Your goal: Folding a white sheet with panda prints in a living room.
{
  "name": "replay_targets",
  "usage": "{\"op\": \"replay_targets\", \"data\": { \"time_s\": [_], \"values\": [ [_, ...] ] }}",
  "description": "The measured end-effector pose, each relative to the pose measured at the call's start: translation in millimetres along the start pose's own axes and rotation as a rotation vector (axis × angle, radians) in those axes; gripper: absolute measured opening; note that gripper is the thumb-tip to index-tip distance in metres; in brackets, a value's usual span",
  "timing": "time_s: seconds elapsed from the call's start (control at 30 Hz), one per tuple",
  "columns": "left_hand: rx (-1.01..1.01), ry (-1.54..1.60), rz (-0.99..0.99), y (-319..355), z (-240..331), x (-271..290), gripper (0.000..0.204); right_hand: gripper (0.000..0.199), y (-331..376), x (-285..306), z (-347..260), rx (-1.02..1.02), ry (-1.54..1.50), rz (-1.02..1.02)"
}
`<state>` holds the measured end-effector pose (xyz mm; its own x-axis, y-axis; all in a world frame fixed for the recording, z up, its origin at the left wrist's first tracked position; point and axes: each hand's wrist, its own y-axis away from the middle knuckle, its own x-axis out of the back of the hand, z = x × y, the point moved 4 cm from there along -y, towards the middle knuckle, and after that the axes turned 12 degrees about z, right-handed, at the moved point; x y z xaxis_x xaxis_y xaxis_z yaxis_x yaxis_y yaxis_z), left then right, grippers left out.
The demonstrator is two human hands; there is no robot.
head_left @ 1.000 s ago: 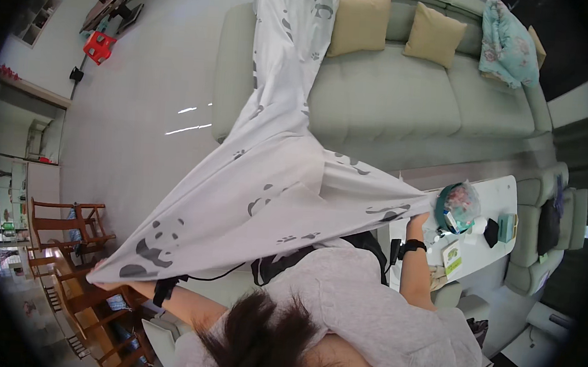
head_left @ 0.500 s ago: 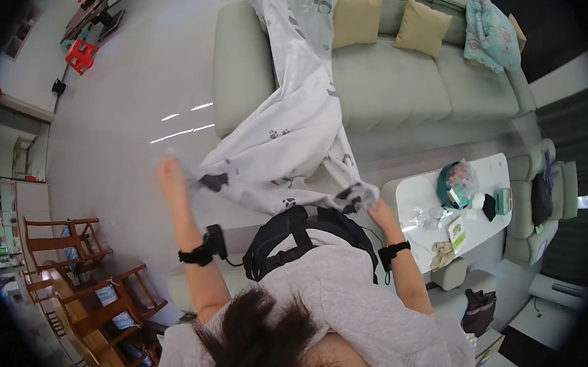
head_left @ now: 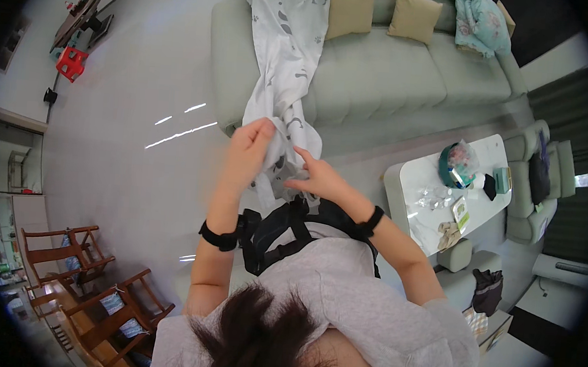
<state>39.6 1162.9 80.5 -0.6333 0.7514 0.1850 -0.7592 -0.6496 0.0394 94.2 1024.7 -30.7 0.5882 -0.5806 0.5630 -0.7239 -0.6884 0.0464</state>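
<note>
A long white sheet [head_left: 286,53] with grey paw and animal prints hangs from the left end of the sofa down to my waist, gathered into a narrow bunch. My left hand [head_left: 250,150] is closed on a fold near its lower part. Just to the right, my right hand [head_left: 322,177] has its thumb and forefinger spread apart around the bunched cloth without closing on it; its other fingers are partly hidden. Black straps with small devices circle both wrists.
The pale green sofa [head_left: 377,73] holds yellow cushions [head_left: 415,16] and a floral quilt [head_left: 481,23]. At right stands a white coffee table [head_left: 409,191] with a teal basket [head_left: 455,169]. Wooden chairs [head_left: 105,307] are at lower left, a red stool [head_left: 72,64] at far left.
My hands came from wide apart to close together in front of me. The sheet, spread between them before, is now gathered narrow, and my right hand has let go of its corner.
</note>
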Motion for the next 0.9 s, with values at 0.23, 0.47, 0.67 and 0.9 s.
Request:
{"op": "replay_targets", "data": {
  "time_s": [0.23, 0.47, 0.67, 0.9],
  "values": [
    [-0.042, -0.17, 0.101, 23, 10, 24, 0.024, 0.024, -27, -37, 21, 0.115, 0.328, -0.093],
    [-0.136, -0.227, 0.061, 26, 0, 56, 0.015, 0.024, -69, 119, 12, -0.09, -0.36, 0.263],
    [-0.303, -0.395, -0.084, -9, 32, -21, 0.013, 0.026, -76, 317, 0, -0.047, -1.2, 0.674],
    [-0.44, -0.478, -0.13, -59, -29, -124, 0.018, 0.026, 11, 369, 281, -0.317, 0.852, 1.099]
  ]
}}
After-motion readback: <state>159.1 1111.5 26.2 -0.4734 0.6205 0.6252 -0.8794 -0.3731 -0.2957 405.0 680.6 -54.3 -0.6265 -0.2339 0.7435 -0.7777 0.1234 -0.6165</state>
